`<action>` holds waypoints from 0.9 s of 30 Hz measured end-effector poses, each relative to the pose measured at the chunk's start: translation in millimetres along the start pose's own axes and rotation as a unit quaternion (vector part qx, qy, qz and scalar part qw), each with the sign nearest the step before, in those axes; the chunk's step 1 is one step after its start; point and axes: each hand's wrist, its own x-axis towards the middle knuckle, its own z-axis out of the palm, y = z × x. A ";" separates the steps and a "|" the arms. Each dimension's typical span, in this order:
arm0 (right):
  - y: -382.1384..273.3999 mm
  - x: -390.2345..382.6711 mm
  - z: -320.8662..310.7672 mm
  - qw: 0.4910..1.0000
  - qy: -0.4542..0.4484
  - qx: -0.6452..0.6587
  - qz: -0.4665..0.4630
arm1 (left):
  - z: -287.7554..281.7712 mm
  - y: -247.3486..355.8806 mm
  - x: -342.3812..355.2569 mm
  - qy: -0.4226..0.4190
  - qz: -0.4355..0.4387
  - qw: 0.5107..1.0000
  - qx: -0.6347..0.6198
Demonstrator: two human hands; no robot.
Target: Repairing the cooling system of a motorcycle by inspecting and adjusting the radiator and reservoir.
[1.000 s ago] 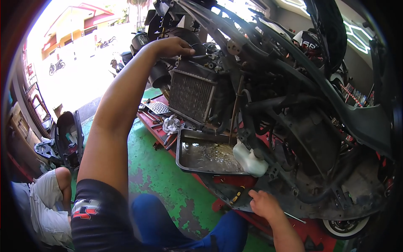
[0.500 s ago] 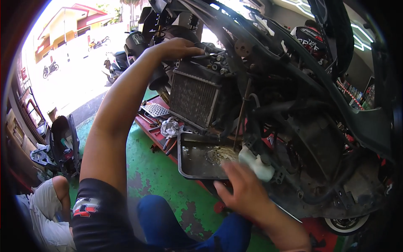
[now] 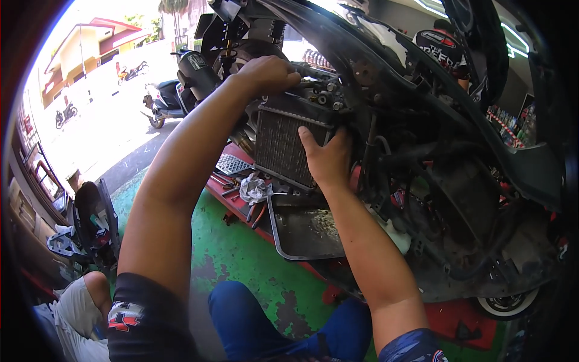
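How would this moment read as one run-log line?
left hand: above radiator, contact unclear | right hand: at radiator's right edge, thumb over its front | tray: below radiator, pale patch inside

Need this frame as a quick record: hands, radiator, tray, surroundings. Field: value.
left hand: above radiator, near its upper left corner; grip unclear
right hand: at radiator's right edge, thumb over front face; grip force unclear
radiator: dark, finned
tray: dark, below radiator, murky wet residue inside
beside tray: crumpled silvery-white wad, left
floor: green, paint worn in patches
others: person in pale shorts, lower left
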 end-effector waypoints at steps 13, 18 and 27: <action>18.3 -0.7 21.5 0.992 -0.001 0.111 -0.059 | 7.2 5.9 5.2 -0.022 -0.065 0.998 0.015; 21.6 -2.1 24.9 0.995 0.014 0.080 -0.052 | 12.4 11.5 13.9 -0.019 -0.080 0.996 0.038; 34.0 -5.8 35.1 0.994 0.038 0.044 -0.090 | 26.2 -3.6 36.6 -0.086 -0.101 0.985 0.114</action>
